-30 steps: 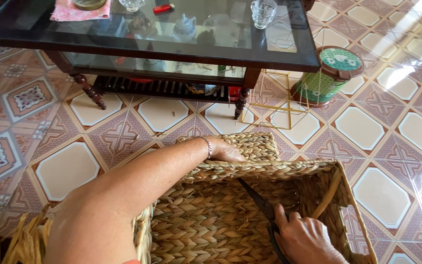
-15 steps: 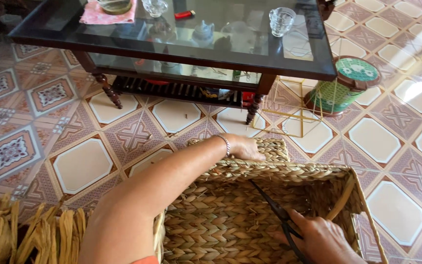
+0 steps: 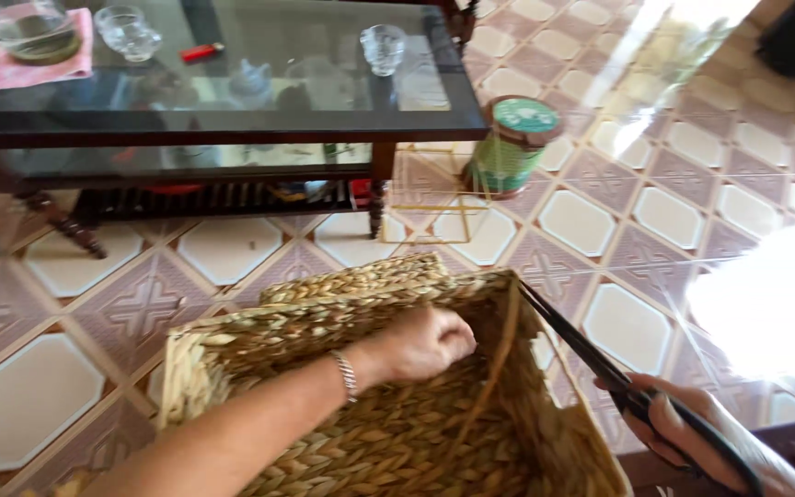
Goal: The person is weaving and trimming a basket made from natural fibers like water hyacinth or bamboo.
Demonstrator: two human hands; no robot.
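A woven straw basket (image 3: pixel 259 336) lies on the tiled floor with its opening toward me. My left hand (image 3: pixel 420 342), a bracelet at its wrist, is closed on the basket's far rim near a loose straw strand (image 3: pixel 497 364) that hangs into the basket. My right hand (image 3: pixel 706 442) at the lower right grips black scissors (image 3: pixel 581 345). The blades point up and left, and their tip reaches the basket's upper right corner.
A dark glass-top coffee table (image 3: pixel 232 120) stands beyond the basket with drinking glasses (image 3: pixel 384 46), a red lighter (image 3: pixel 202 52) and a pink cloth (image 3: pixel 25 55) on it. A green spool (image 3: pixel 511 147) sits on the floor to the right. Sunlight glares at the right.
The view has swung right and the basket has turned. My right hand with the scissors has come out of the basket to its right side. My left hand has shifted along the rim.
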